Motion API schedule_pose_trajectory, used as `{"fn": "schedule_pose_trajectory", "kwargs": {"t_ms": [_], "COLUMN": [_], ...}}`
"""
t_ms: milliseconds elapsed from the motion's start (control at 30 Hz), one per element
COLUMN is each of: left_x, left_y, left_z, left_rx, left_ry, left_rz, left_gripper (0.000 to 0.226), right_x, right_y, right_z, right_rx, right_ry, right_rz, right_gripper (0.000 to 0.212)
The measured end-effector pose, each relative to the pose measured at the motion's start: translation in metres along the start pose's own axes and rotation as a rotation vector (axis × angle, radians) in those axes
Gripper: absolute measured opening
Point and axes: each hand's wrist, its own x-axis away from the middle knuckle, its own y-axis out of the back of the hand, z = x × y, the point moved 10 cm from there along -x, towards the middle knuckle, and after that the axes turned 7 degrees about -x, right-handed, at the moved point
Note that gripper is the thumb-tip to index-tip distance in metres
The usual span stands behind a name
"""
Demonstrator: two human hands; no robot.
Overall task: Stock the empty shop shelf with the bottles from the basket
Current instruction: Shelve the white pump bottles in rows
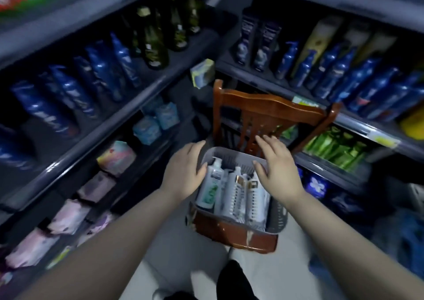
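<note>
Over the grey basket (278, 210) on the wooden chair (275, 107), left hand (183, 173) and right hand (277, 171) hover, fingers spread, gripping nothing; white bottles (234, 196) lie packed inside, and a careless tug could tip the basket off

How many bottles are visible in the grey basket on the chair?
3, side by side in the basket: green-labelled pump bottle at left, middle white bottle, right white bottle by the right hand. Others may lie hidden beneath.
</note>
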Motion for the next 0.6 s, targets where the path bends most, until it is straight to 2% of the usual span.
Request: {"fn": "schedule_pose_trajectory", "kwargs": {"t_ms": [200,433,600], "left_x": [-0.014,-0.002,0.006], "left_y": [-0.119,-0.23,-0.316], "left_z": [-0.012,0.011,0.038], "left_rx": [0.052,0.094,0.151], "left_ry": [0.156,0.207,0.271], "left_rz": [0.234,0.42,0.602], "left_gripper": [0.059,0.066,0.084], "right_x": [0.027,0.053,0.068], "right_y": [-0.035,-0.126,-0.198], "right_z": [-0.114,-0.177,-0.222], "right_rx": [-0.027,-0.086,-0.149], "right_ry": [-0.212,-0.329,-0.493], "right_rz": [0.085,0.241,0.311], "right_gripper": [0.058,0.062,0.072]}}
